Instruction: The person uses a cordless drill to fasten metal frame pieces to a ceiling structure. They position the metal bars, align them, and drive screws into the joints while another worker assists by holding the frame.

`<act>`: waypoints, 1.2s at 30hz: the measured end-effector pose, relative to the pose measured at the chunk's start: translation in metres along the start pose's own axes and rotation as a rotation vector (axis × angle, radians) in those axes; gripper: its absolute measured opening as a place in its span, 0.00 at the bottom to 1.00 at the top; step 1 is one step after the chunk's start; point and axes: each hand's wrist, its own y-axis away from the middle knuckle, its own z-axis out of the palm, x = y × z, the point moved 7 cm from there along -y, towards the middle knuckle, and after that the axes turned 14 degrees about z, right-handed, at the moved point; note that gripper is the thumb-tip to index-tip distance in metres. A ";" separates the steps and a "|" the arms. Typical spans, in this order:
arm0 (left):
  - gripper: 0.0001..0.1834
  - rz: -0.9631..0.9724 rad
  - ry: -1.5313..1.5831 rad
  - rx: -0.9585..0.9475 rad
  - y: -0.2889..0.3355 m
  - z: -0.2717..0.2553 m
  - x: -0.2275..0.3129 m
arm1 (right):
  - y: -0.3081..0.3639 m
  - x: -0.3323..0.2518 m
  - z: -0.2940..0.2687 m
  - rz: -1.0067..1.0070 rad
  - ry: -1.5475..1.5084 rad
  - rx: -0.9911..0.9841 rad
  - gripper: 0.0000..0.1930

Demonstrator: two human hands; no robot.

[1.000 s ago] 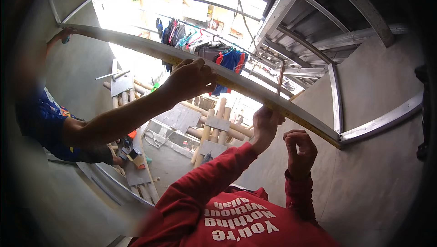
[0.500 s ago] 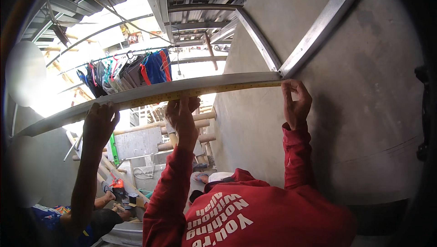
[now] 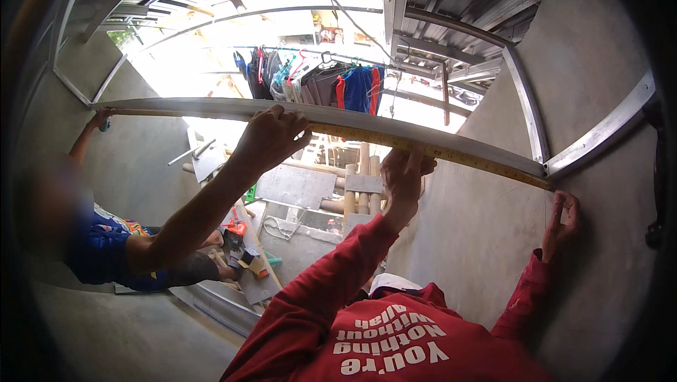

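Note:
A long grey metal beam spans the view overhead, and a yellow tape measure is stretched along its lower edge. Below the middle of the beam, my left hand has its fingers closed on the tape, pressing it up to the metal. My right hand is at the tape's right end, by the wall corner of the frame, thumb and fingers pinched on it. A co-worker's one hand grips the beam left of my left hand. Their other hand is at the beam's far left end, next to a small bluish object.
The beam's right end meets an angled metal bar on the grey wall. The co-worker in a blue shirt is at the left. Hanging clothes are behind the beam; boards and tools lie below.
My view has swung to the left, so the beam, clothes and my hands sit further right. The co-worker's hand at the beam's left end has come into view. My hands remain at the tape.

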 end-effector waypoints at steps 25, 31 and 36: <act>0.12 0.056 0.020 -0.013 0.001 0.001 0.006 | 0.002 0.000 -0.001 -0.059 0.119 0.008 0.09; 0.11 0.007 -0.008 -0.009 0.000 -0.001 -0.003 | 0.002 -0.006 0.000 -0.056 0.133 -0.009 0.10; 0.12 0.052 0.041 -0.007 0.001 0.002 0.003 | 0.003 -0.012 -0.004 -0.024 0.156 -0.008 0.10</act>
